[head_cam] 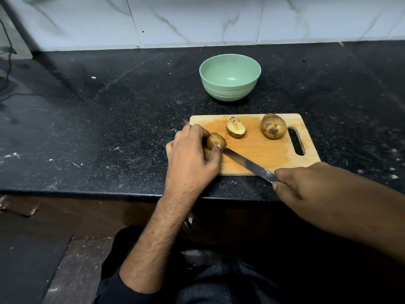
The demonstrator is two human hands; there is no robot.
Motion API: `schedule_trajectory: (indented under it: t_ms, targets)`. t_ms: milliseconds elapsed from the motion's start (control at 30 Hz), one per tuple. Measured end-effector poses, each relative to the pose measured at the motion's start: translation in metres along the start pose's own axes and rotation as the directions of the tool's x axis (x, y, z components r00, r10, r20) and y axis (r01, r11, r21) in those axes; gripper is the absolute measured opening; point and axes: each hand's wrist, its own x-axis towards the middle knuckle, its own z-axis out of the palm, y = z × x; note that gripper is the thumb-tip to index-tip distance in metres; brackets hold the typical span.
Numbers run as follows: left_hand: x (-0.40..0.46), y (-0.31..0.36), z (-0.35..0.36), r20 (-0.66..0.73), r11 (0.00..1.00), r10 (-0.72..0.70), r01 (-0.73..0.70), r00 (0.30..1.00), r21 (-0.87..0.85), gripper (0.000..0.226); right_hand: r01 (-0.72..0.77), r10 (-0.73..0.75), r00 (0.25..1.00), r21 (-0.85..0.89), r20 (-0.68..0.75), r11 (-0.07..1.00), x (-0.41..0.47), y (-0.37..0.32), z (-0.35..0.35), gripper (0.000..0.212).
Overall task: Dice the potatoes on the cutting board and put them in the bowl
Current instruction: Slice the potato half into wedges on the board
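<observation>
A wooden cutting board (267,150) lies on the black counter. My left hand (191,154) grips a potato half (215,140) at the board's left end, fingers curled over it. My right hand (293,183) holds a knife (247,163) by the handle; the blade tip meets the held potato half under my left fingertips. A second potato half (235,127) lies cut face up in the board's middle. A whole potato (273,126) sits near the board's handle slot. The green bowl (230,93) stands behind the board with nothing in it.
The black granite counter (109,128) runs left and right, with its front edge just below the board. A white marble-tiled wall (197,20) closes the back. A dark cable (8,62) hangs at the far left.
</observation>
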Motion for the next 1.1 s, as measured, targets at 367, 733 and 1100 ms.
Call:
schedule_trajectory:
  t_ms: [367, 733, 1100]
  targets:
    - [0.003, 0.002, 0.0, 0.015, 1.0, -0.011, 0.011, 1.0, -0.014, 0.026, 0.03, -0.009, 0.981, 0.106, -0.193, 0.994, 0.024, -0.012, 0.003, 0.029]
    - [0.003, 0.005, 0.001, -0.011, 1.0, 0.015, -0.015, 1.0, 0.012, 0.018, 0.054, -0.036, 0.981, 0.092, -0.189, 0.994, 0.032, -0.021, 0.006, 0.02]
    - [0.005, 0.001, 0.001, 0.01, 1.0, 0.029, -0.029, 1.0, 0.006, 0.019, -0.038, 0.037, 0.979, 0.001, -0.2, 0.999, 0.054, -0.042, 0.009, 0.024]
